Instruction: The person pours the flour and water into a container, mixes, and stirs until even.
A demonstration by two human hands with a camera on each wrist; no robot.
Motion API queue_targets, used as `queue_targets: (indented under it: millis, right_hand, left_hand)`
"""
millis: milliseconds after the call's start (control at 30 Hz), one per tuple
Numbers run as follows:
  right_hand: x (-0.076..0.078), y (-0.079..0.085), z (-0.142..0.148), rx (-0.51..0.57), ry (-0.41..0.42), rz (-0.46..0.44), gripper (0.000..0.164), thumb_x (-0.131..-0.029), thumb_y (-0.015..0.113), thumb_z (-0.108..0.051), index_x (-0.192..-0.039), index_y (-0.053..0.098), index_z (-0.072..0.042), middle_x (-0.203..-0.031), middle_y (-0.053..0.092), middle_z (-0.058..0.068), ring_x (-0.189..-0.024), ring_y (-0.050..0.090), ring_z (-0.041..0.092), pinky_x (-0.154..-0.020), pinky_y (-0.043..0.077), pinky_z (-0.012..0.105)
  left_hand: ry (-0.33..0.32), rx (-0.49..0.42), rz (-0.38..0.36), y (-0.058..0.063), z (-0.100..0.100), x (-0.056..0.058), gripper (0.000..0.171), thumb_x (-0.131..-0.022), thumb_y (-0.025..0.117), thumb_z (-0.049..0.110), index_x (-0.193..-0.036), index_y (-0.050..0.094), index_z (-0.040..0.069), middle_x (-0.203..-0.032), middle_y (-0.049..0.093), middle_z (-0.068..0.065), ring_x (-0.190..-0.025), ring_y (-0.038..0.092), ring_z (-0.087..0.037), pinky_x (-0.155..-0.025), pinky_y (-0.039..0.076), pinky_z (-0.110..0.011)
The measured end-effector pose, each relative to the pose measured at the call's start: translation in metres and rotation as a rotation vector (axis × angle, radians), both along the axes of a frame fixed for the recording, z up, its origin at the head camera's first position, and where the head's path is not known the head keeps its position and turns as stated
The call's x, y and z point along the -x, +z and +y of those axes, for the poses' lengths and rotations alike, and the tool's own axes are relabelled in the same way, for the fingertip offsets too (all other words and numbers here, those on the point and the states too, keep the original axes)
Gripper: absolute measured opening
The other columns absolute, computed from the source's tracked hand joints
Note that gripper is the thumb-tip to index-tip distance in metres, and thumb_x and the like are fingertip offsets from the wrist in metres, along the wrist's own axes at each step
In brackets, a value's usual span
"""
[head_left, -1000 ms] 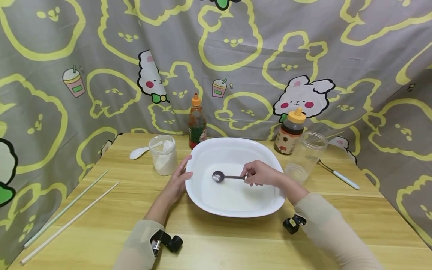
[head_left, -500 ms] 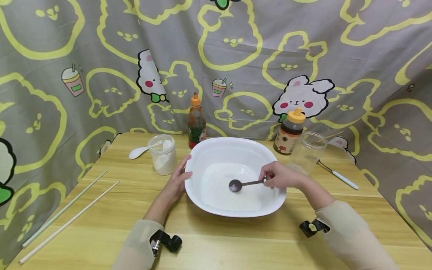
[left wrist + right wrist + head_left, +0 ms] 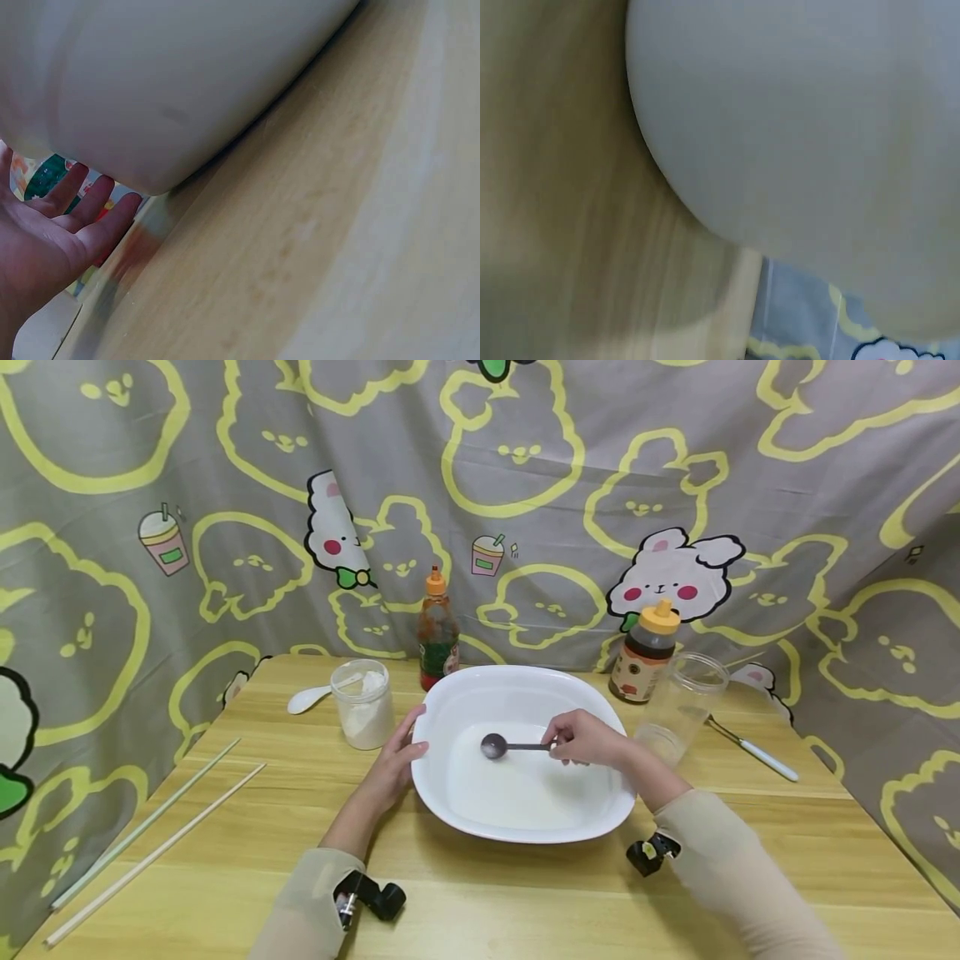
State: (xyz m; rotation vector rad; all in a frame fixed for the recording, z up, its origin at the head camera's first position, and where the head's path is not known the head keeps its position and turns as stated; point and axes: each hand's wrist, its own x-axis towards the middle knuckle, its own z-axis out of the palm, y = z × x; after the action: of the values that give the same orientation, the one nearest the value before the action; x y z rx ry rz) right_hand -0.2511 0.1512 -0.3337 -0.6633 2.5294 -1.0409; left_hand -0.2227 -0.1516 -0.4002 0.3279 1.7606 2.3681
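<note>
A white basin [image 3: 525, 833] stands on the wooden table with whitish liquid in its bottom. My left hand [image 3: 392, 768] holds its left side, thumb over the rim and fingers against the outer wall. In the left wrist view the fingers [image 3: 97, 199] lie slightly bent along that wall. My right hand [image 3: 588, 742] pinches the handle end of a dark measuring spoon [image 3: 493, 746] over the basin. The spoon's round bowl points left, near the liquid; whether it touches is unclear. Only the basin's outer wall [image 3: 780, 135] fills most of the right wrist view, where the hand is hidden.
A jar of white powder [image 3: 365, 714], a white spoon [image 3: 307, 700] and a sauce bottle [image 3: 438, 639] stand or lie behind left. Behind right are a dark syrup bottle [image 3: 643, 656], a clear jar [image 3: 678, 710] and a blue-handled utensil [image 3: 765, 758]. Two sticks [image 3: 153, 852] lie left.
My right hand swung the measuring spoon right and toward me, then back left and away, close to where it was a second ago. My left hand and the basin stay put.
</note>
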Motion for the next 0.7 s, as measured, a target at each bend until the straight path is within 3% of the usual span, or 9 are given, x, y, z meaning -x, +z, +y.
queue_targets:
  millis: [167, 400, 567, 700]
  right_hand:
    - [-0.011, -0.001, -0.006, 0.028, 0.103, -0.053, 0.011, -0.076, 0.058, -0.001, -0.086, 0.062, -0.001, -0.055, 0.053, 0.006, -0.041, 0.039, 0.011, -0.040, 0.033, 0.023]
    - [-0.024, 0.005, 0.010, -0.028, 0.218, 0.018, 0.010, -0.075, 0.058, 0.000, -0.083, 0.063, -0.005, -0.053, 0.051, 0.001, -0.044, 0.042, 0.011, -0.042, 0.036, 0.022]
    - [-0.028, 0.013, 0.027, -0.108, 0.200, 0.112, 0.013, -0.074, 0.058, 0.001, -0.079, 0.062, -0.010, -0.054, 0.049, -0.003, -0.048, 0.044, 0.009, -0.046, 0.037, 0.022]
    - [-0.027, 0.021, 0.035, -0.188, 0.109, 0.171, 0.013, -0.072, 0.056, 0.002, -0.075, 0.061, -0.009, -0.055, 0.049, -0.002, -0.050, 0.043, 0.011, -0.046, 0.036, 0.024]
  left_hand:
    - [-0.003, 0.003, 0.006, 0.000, 0.001, 0.001, 0.061, -0.082, 0.047, 0.011, -0.137, 0.022, 0.022, -0.131, 0.026, -0.020, -0.111, 0.033, -0.040, -0.077, 0.044, -0.035]
    - [-0.001, -0.001, 0.001, 0.000, 0.001, 0.000, 0.061, -0.082, 0.047, 0.010, -0.137, 0.022, 0.021, -0.132, 0.025, -0.019, -0.112, 0.032, -0.041, -0.078, 0.043, -0.036]
    - [0.002, -0.002, -0.010, 0.000, 0.000, -0.001, 0.062, -0.082, 0.048, 0.010, -0.137, 0.022, 0.021, -0.132, 0.024, -0.018, -0.112, 0.032, -0.040, -0.077, 0.044, -0.036]
    - [0.000, -0.006, -0.001, 0.001, 0.000, -0.002, 0.062, -0.082, 0.048, 0.011, -0.137, 0.022, 0.021, -0.133, 0.023, -0.018, -0.112, 0.032, -0.039, -0.077, 0.044, -0.035]
